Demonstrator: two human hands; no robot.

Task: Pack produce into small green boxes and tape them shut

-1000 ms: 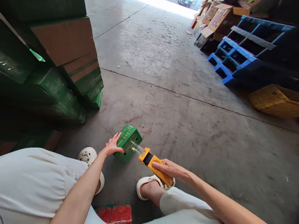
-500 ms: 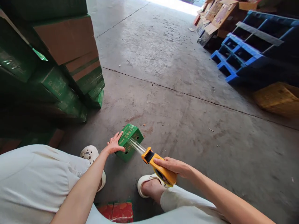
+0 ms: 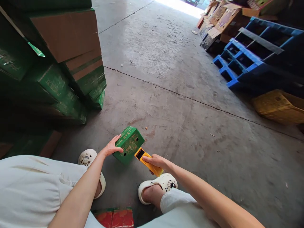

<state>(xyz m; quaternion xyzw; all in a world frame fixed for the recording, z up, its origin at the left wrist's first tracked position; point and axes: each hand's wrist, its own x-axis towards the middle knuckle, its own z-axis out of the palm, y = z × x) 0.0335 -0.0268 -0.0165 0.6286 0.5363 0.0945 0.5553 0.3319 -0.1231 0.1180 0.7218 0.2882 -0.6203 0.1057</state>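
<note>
A small green cardboard box (image 3: pixel 131 143) with printed lettering and round holes in its side sits tilted between my feet. My left hand (image 3: pixel 112 147) grips its left edge, fingers over the top and thumb on the holed side. In my right hand (image 3: pixel 155 161) is a yellow tape dispenser (image 3: pixel 152 167), my fingers wrapped around its body. The dispenser's head is close to the box's lower right edge; whether it touches cannot be made out.
Green cartons (image 3: pixel 83 76) are stacked at the left. Blue pallets (image 3: pixel 239 63), a yellow crate (image 3: pixel 273 106) and open cardboard boxes (image 3: pixel 223 22) stand at the right. A red box (image 3: pixel 122 218) lies by my white clogs (image 3: pixel 168 182).
The tape dispenser has moved left and down to the box's side, and the clear tape strip stretched between them no longer shows. The box has tipped, showing more of its holed side.
</note>
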